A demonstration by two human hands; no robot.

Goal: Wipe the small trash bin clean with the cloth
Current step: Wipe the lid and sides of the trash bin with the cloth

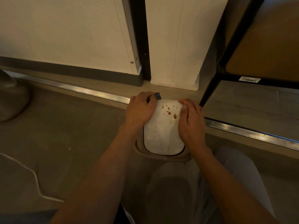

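Bin (163,131), white, brown-spotted, on floor (64,143): right hand (191,125) flat against its side, steadying; left hand (140,109) grips dark cloth (157,95) at the far corner, poised to wipe.

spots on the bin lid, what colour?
Brown, on the white lid of the trash bin; spots show in the head view.
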